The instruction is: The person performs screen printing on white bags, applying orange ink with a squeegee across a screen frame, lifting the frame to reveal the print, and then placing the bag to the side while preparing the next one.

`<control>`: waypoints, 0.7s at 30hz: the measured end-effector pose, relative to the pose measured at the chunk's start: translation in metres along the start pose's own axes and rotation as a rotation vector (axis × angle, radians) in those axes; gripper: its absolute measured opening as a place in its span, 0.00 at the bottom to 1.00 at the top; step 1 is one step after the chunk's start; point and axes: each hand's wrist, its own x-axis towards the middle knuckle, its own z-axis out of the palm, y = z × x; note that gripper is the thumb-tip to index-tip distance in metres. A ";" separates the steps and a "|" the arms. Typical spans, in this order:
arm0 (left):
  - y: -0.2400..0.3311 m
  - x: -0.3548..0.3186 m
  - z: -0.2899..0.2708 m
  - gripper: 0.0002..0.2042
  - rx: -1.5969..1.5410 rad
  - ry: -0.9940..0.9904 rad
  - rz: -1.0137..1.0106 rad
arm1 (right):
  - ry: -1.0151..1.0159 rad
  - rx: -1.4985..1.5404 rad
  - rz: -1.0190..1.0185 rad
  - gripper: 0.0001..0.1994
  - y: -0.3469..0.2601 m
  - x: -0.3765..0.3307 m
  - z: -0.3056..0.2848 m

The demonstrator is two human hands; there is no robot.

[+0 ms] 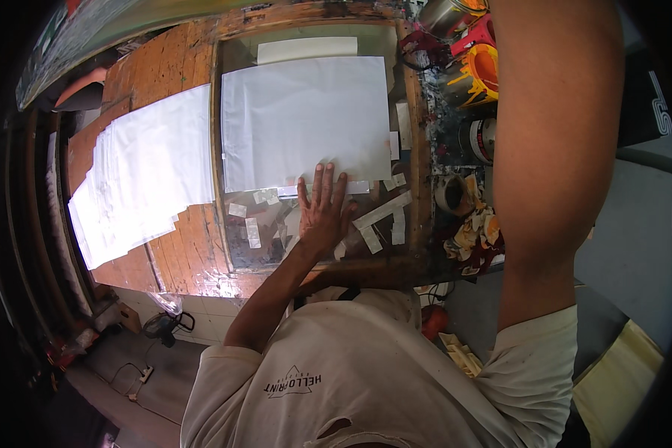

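Observation:
A white sheet (306, 119) lies flat on a glass-topped frame (235, 224) set in the wooden table. My left hand (322, 213) rests flat on the glass at the sheet's near edge, fingers spread, fingertips touching the sheet and a strip of tape there. It holds nothing. My right arm (552, 149) rises along the right side and passes out of the top of the picture; its hand is not visible. Several tape strips (381, 213) are stuck to the glass around my left hand.
A fanned stack of white sheets (145, 175) lies on the wooden table to the left. To the right of the frame stand paint cans, an orange container (485, 71), a tape roll (452, 194) and stained rags (474, 235). A cable and plug lie on the floor at lower left.

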 end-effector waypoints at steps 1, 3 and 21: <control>0.000 0.000 0.000 0.33 0.001 0.000 -0.001 | 0.000 -0.002 0.001 0.16 0.000 0.000 0.001; 0.000 0.000 -0.001 0.32 0.006 -0.003 0.007 | 0.001 -0.002 -0.002 0.16 0.000 0.000 0.002; 0.000 -0.002 0.000 0.33 -0.002 0.014 -0.012 | 0.022 0.000 -0.009 0.14 -0.006 0.002 0.006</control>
